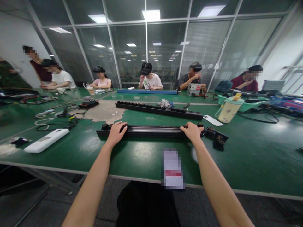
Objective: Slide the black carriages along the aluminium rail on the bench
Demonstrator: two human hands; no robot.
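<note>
A long black bar [153, 131] with a shiny channel along its top lies crosswise on the green table in front of me. My left hand [116, 133] is closed over its left part, beside a few small black blocks [105, 126]. Around the right end, the fingers of my right hand [192, 130] are closed on the bar; what lies under them is partly hidden. Just to the right are loose black pieces [219, 138]. Farther back rests a second black bar [158, 110], with a row of black blocks along its top.
A blurred phone-shaped item [172, 168] lies at the front edge. A white oblong device [47, 140] and cables [59, 121] are on the left. To the right stand a white phone [213, 120], a cream cup [230, 109] and a green basket [255, 104]. Several people sit across the table.
</note>
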